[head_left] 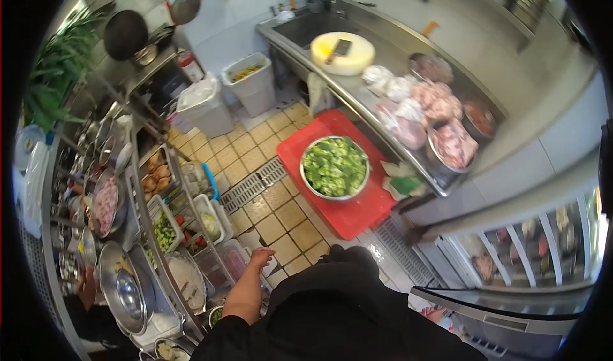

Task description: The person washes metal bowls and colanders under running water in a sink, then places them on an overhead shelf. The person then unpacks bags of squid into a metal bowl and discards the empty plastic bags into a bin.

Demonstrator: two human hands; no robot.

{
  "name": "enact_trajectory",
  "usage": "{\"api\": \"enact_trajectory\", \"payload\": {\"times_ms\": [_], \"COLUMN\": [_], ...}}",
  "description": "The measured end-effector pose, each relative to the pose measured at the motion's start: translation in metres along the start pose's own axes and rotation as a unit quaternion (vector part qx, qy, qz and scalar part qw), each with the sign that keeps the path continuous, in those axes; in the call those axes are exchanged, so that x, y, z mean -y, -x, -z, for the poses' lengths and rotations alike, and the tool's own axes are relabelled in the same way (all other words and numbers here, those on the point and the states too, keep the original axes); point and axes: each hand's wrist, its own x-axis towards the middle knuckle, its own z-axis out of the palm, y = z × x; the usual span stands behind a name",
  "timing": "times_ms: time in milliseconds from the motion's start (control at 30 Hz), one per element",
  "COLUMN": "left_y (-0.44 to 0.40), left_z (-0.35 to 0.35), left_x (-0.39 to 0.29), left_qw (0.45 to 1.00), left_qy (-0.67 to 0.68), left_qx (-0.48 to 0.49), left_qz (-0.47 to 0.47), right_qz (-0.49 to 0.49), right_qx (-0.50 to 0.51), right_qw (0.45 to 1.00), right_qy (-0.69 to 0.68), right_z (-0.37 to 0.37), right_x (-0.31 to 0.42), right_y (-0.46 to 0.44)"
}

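At near right, the fridge door (536,326) stands open beside my right hand (433,313), whose fingers I cannot make out; a careless turn could bump me against its edge. My left hand (262,257), fingers loosely parted and empty, might snag the shelving (142,213) at left. The door looks metallic grey, dark-rimmed.

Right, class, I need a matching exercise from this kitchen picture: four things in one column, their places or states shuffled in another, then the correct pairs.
Things
1. Round metal bowl of chopped green vegetables
2. Cleaver with dark rectangular blade
3. Long-leaved green plant
4. Bare left hand

Places or states
A. Upper left of the picture
B. On the thick, round, pale-yellow chopping board
C. Held out, apparently empty
D. On the red plastic surface

Pairs: 1-D; 2-B; 3-A; 4-C
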Motion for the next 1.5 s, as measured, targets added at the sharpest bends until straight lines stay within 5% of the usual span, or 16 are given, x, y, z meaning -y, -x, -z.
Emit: {"api": "enact_trajectory", "payload": {"times_ms": [133,200,333,367,433,567,700,767,867,1000,1100,1300,1367,1433,1467,1500], "left_y": [-0.026,-0.035,-0.027,-0.036,-0.068,-0.116,-0.133,-0.163,-0.185,-0.233,-0.251,-0.271,-0.388,-0.353,-0.377,-0.38], "left_z": [0.056,0.079,0.106,0.115,0.138,0.182,0.218,0.252,0.266,0.276,0.266,0.299,0.388,0.371,0.396,0.399], "left_x": [-0.004,0.012,0.012,0.023,0.064,0.093,0.009,-0.037,-0.099,-0.201,-0.265,-0.321,-0.254,-0.28,-0.255,-0.266], "left_qw": [0.995,0.971,0.954,0.952,0.941,0.943,0.944,0.955,0.968,0.974,0.984,0.995,0.937,0.737,0.828,0.86], "left_qy": [0.08,0.226,0.27,0.275,0.319,0.272,0.252,0.238,0.206,0.218,0.161,0.06,-0.241,-0.509,-0.483,-0.461], "left_qx": [-0.041,-0.066,-0.116,-0.117,-0.059,-0.074,-0.075,-0.074,-0.075,-0.043,-0.065,-0.08,0.221,-0.024,-0.006,0.008], "left_qz": [0.03,0.048,0.061,0.064,0.1,0.177,0.2,0.159,0.124,0.046,0.034,0.014,-0.124,-0.445,-0.286,-0.218], "right_qz": [0.07,0.044,0.409,0.412,0.609,0.551,0.641,0.669,0.563,0.629,0.605,0.622,0.625,0.637,0.63,0.63], "right_qx": [0.054,0.247,0.206,0.209,0.231,0.208,0.153,0.169,0.187,0.164,0.134,0.112,0.134,0.228,0.183,0.194], "right_qw": [0.976,0.954,0.83,0.826,0.707,0.782,0.731,0.703,0.768,0.693,0.717,0.73,0.731,0.727,0.73,0.716], "right_qy": [0.2,0.165,0.318,0.323,0.274,0.203,0.173,0.172,0.242,0.311,0.319,0.261,0.237,0.113,0.191,0.23], "right_z": [-0.132,-0.201,-0.369,-0.399,-0.451,-0.508,-0.536,-0.551,-0.562,-0.579,-0.601,-0.716,-0.767,-0.827,-0.845,-0.859], "right_x": [-0.009,-0.01,-0.025,-0.022,-0.025,-0.05,-0.102,-0.135,-0.166,-0.185,-0.187,-0.215,-0.227,-0.251,-0.255,-0.251], "right_y": [-0.027,-0.039,0.056,0.067,0.093,0.177,0.207,0.251,0.272,0.308,0.315,0.289,0.328,0.324,0.352,0.402]}}
